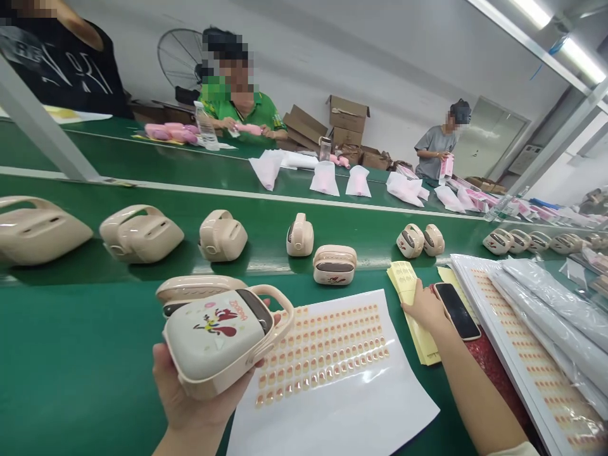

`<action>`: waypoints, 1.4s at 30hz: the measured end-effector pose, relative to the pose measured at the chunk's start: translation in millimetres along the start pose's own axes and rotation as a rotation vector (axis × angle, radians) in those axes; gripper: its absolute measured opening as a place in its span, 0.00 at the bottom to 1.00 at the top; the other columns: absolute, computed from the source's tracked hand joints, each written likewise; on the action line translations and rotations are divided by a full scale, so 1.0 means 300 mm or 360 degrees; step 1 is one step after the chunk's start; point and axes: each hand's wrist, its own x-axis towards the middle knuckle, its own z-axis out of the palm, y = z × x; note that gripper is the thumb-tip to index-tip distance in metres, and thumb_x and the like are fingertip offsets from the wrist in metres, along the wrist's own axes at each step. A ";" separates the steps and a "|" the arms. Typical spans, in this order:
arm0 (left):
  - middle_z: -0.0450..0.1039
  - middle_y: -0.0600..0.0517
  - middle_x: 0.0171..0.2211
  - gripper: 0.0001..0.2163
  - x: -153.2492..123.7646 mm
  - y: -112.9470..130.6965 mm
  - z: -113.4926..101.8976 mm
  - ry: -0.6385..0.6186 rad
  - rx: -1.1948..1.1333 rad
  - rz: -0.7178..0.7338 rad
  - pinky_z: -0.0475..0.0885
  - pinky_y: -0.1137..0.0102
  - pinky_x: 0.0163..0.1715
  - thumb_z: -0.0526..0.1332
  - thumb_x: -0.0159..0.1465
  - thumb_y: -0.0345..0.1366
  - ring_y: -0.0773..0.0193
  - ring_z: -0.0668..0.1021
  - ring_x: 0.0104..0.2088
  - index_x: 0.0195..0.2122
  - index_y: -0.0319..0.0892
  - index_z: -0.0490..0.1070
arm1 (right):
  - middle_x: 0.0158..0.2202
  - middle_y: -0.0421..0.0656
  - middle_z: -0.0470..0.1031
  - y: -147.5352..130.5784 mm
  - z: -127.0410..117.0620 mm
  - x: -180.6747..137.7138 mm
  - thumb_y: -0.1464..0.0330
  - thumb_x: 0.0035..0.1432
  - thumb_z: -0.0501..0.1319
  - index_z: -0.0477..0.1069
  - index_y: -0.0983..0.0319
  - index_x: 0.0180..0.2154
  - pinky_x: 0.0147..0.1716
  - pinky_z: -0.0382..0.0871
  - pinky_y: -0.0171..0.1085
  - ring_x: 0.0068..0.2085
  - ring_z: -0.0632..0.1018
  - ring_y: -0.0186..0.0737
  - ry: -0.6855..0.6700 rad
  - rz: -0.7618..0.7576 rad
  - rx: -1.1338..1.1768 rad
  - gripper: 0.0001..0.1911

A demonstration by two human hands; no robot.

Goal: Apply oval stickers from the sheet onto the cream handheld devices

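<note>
My left hand (199, 405) is wrapped from below round a cream handled device (216, 335), which is tilted with its pale printed face up. A red cartoon figure and lettering show on that face; a loop handle sticks out at the right. Just behind it is another cream device (199, 286), partly hidden. My right hand (425, 310) is at a stack of yellow label sheets (418, 339), its thumb and fingers bent onto the upper part. Whether a single label is between the fingertips is too small to tell. A white sheet of orange oval stickers (332, 405) lies between my hands.
Several cream devices stand along the green belt (266, 269), one (335, 265) near the sticker sheet. To the right lie a phone (457, 310) and plastic-wrapped sticker sheets (536, 354). Co-workers are across the line, one in green (242, 111) handling a pink item. A metal post (47, 120) rises at left.
</note>
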 end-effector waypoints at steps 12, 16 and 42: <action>0.72 0.51 0.51 0.41 0.105 -0.073 -0.119 -0.1046 -0.0720 0.0202 0.76 0.58 0.37 0.69 0.45 0.44 0.49 0.74 0.48 0.58 0.61 0.50 | 0.47 0.50 0.69 -0.454 -0.012 -0.105 0.68 0.54 0.57 0.65 0.61 0.51 0.40 0.65 0.41 0.44 0.73 0.47 -0.0284 -0.1320 0.0605 0.21; 0.67 0.47 0.55 0.41 0.131 -0.109 -0.125 -0.1227 -0.0966 0.0173 0.69 0.55 0.46 0.67 0.51 0.38 0.50 0.69 0.53 0.61 0.57 0.42 | 0.38 0.48 0.72 -0.572 0.085 -0.083 0.75 0.48 0.61 0.73 0.63 0.34 0.37 0.66 0.41 0.40 0.74 0.47 -0.0266 -0.1245 0.0801 0.08; 0.65 0.43 0.55 0.23 0.082 -0.181 -0.069 -0.1439 -0.1121 0.0100 0.54 0.68 0.56 0.46 0.64 0.47 0.59 0.66 0.56 0.54 0.38 0.63 | 0.48 0.45 0.66 -0.586 0.021 -0.344 0.64 0.39 0.66 0.67 0.60 0.17 0.54 0.52 0.49 0.53 0.65 0.49 -0.0334 -0.0713 0.2733 0.10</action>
